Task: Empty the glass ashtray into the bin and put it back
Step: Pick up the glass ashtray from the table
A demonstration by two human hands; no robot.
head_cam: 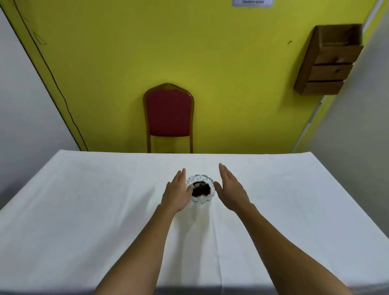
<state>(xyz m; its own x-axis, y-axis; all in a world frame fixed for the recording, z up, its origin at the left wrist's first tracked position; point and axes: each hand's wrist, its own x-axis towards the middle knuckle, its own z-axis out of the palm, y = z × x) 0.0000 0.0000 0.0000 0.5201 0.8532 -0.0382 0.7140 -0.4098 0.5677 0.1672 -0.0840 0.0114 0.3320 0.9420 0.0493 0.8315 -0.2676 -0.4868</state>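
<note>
Both hands spread open, flanking glass ashtray (201, 188) mid-bench (84, 210): left hand (176, 192) thumb touching rim, right hand (231, 190) just beside. Likely heavy, rigid, slippery, breakable, full of dark ash; best gripped by opposite sides, kept level. No bin seen beyond.

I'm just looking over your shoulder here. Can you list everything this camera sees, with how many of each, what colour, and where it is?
ashtray: one, clear glass with dark ash inside, on the table's middle, between the hands
table: one, covered by a white cloth, filling the lower half of the view
chair: one, red padding in a gold-brown frame, behind the table against the wall
wall: yellow, straight ahead
wooden box: one, brown, fixed to the wall at upper right
paper sign: one, white, at the top edge; text unreadable
cable: one, dark, running down the wall at left
left hand: open, thumb at the ashtray's rim
right hand: open, just right of the ashtray
</note>
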